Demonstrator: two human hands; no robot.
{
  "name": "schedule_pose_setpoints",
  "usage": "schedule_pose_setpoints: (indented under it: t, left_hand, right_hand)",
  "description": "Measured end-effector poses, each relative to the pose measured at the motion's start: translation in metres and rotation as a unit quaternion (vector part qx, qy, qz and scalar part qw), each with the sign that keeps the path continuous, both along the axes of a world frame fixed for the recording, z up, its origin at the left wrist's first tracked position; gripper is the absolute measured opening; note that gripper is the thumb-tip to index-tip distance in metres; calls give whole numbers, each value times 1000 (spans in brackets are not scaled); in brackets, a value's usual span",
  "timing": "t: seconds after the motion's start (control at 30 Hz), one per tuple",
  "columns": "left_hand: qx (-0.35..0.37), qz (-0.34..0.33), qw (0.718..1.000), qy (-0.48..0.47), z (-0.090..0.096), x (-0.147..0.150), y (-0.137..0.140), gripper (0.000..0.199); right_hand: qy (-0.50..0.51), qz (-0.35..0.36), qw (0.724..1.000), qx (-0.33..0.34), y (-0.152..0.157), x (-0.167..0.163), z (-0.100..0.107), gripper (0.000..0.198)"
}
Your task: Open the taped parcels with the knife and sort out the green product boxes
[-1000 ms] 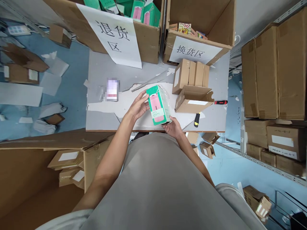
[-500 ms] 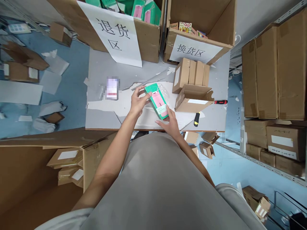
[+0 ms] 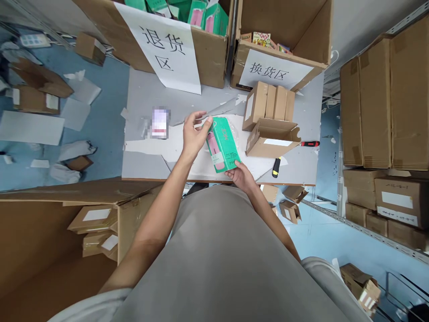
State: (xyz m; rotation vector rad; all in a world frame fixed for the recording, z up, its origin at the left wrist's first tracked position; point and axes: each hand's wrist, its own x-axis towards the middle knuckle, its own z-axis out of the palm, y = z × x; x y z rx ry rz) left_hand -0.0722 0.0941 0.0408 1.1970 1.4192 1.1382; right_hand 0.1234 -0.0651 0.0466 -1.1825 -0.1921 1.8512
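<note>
A green box with a pink picture on one face is held tilted above the table, its printed side panel turned up. My right hand grips its lower right corner, thumb on top and fingers underneath. At the upper left corner is my left hand, its thumb at the box edge and its fingers apart. Clear bubble wrap shows partly behind the box. White paper or sheet lies beneath on the grey table.
Two big cartons with paper signs stand at the back. Small brown boxes and an open brown box are to the right, near a red-handled tool and a yellow-black cutter. A pixelated phone-like item lies left.
The green box has been turned, so its side panel faces up beside the pink front. My left fingers have loosened from it, and my right hand has moved to its lower corner.
</note>
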Motion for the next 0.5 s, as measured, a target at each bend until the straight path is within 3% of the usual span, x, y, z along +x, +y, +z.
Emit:
schedule_pose_setpoints:
  t: [0.13,0.27,0.4,0.5]
  left_hand:
    - [8,-25,1000,5,7,4,6,45]
    - [14,-41,999,4,12,10,4,42]
    - [-9,-46,999,-8,13,10,3,44]
    - [-19,-44,999,-17,10,6,5,48]
  right_hand:
    - [91,-21,992,-90,-3,-4,4,26]
    - [92,-25,990,-100,-2,-7,6,24]
    - [49,-5,998,-42,-1,-7,5,35]
    - [-27,21,998,50,-2,-8,5,63]
